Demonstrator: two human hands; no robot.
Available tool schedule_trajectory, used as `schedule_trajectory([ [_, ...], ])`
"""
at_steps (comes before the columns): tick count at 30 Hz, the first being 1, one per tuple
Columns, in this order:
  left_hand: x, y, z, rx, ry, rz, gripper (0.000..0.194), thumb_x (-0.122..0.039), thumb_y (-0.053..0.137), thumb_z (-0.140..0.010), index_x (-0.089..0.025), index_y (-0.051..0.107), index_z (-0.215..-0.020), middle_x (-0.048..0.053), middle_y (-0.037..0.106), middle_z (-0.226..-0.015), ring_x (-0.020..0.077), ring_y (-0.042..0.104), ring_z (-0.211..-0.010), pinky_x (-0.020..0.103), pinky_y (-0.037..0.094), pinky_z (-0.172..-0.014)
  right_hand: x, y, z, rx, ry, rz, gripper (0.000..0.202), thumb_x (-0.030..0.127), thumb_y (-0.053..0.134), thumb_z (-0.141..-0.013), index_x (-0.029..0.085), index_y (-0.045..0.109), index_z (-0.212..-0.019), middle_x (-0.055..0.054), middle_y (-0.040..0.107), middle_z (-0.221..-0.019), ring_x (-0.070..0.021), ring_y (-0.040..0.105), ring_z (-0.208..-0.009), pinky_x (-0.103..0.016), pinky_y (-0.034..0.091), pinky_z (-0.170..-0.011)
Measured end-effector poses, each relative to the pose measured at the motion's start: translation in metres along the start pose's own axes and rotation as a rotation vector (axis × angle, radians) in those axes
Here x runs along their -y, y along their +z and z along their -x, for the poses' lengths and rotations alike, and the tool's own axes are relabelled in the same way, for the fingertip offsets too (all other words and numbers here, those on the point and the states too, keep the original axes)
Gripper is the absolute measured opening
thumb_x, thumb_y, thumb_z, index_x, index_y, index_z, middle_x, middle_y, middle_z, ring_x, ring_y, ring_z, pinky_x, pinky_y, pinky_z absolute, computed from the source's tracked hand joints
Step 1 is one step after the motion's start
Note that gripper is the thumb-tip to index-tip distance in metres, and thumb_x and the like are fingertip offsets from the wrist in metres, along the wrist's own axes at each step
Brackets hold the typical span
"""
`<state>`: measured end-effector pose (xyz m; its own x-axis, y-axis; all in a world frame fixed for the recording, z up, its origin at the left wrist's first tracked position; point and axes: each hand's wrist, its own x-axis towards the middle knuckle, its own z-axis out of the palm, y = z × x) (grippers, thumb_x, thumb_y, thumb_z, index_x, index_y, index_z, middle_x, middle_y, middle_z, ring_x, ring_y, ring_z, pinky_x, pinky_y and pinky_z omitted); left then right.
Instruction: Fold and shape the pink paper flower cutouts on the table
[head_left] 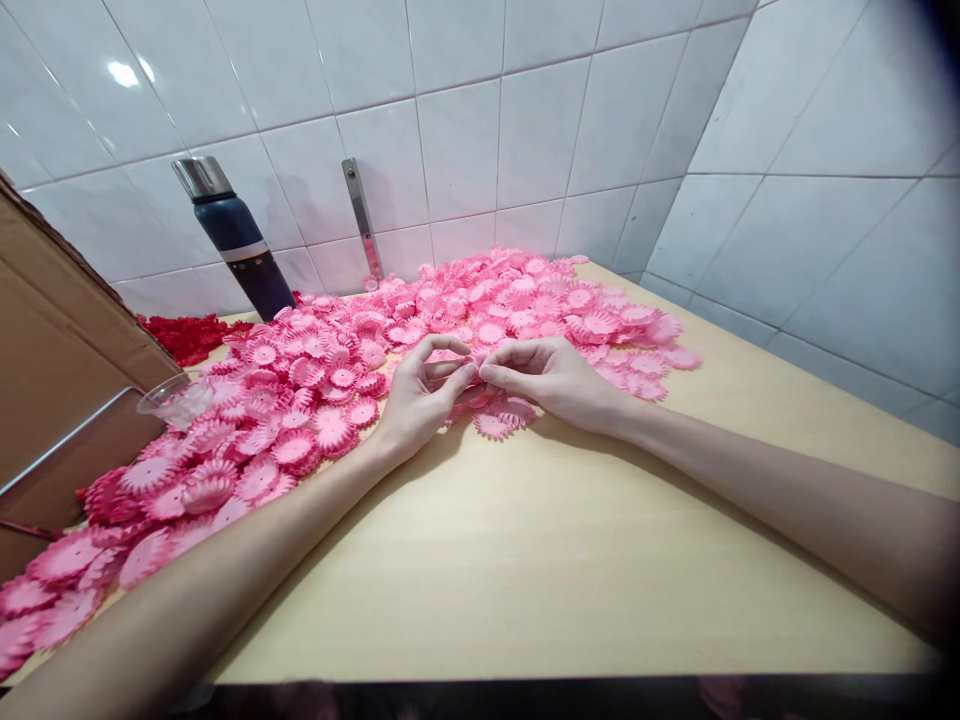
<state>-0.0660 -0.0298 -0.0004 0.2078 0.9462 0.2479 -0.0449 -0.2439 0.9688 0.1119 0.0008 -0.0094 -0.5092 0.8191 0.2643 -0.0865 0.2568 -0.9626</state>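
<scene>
A wide heap of pink scalloped discs [292,447] spreads over the wooden table [480,560]. My left hand [424,390] and my right hand [551,380] meet over the front edge of the heap, thumbs and index fingertips nearly touching. Both are pinched around a small pink piece between them, mostly covered by the fingertips. Just under my hands, a few loose pink discs [495,424] lie on the table.
A dark blue bottle [244,240] with a steel cap stands behind the heap, near red pieces [187,340]. At the left are a cardboard box [67,350] and a clear plastic cup [176,400]. A metal strip [360,215] leans on the tiled wall [457,140].
</scene>
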Motion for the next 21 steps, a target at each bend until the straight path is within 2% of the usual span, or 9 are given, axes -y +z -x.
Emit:
schedule_trajectory([
  [8, -0.0028, 0.0014, 0.0014, 0.008, 0.012, -0.020, 0.028, -0.032, 0.070, -0.078, -0.019, 0.052, -0.095, 0.003, 0.070, -0.079, 0.0199, 0.071, -0.077, 0.033, 0.059, -0.072, 0.0021, 0.0011, 0.0003, 0.009, -0.002, -0.052, 0.023, 0.037, 0.073, -0.075, 0.016, 0.072, -0.083, -0.003, 0.071, -0.076, -0.0142, 0.065, -0.069, -0.026, 0.051, -0.062],
  [12, -0.0018, 0.0011, 0.0010, 0.007, 0.016, -0.019, 0.029, -0.033, 0.071, -0.077, -0.019, 0.052, -0.094, 0.003, 0.070, -0.078, 0.0200, 0.071, -0.078, 0.032, 0.059, -0.072, 0.0012, 0.0008, -0.0004, 0.007, -0.008, -0.042, 0.025, 0.038, 0.073, -0.075, 0.016, 0.072, -0.084, -0.004, 0.072, -0.081, -0.0151, 0.066, -0.073, -0.026, 0.051, -0.065],
  [21, -0.0038, 0.0028, 0.0011, -0.054, -0.017, 0.000, 0.029, -0.033, 0.071, -0.076, -0.018, 0.053, -0.093, 0.003, 0.070, -0.083, 0.0178, 0.071, -0.077, 0.030, 0.059, -0.071, 0.0045, 0.0025, 0.0002, -0.027, 0.015, 0.023, 0.027, 0.042, 0.068, -0.079, 0.015, 0.069, -0.082, -0.001, 0.064, -0.069, -0.0090, 0.054, -0.055, -0.023, 0.043, -0.051],
])
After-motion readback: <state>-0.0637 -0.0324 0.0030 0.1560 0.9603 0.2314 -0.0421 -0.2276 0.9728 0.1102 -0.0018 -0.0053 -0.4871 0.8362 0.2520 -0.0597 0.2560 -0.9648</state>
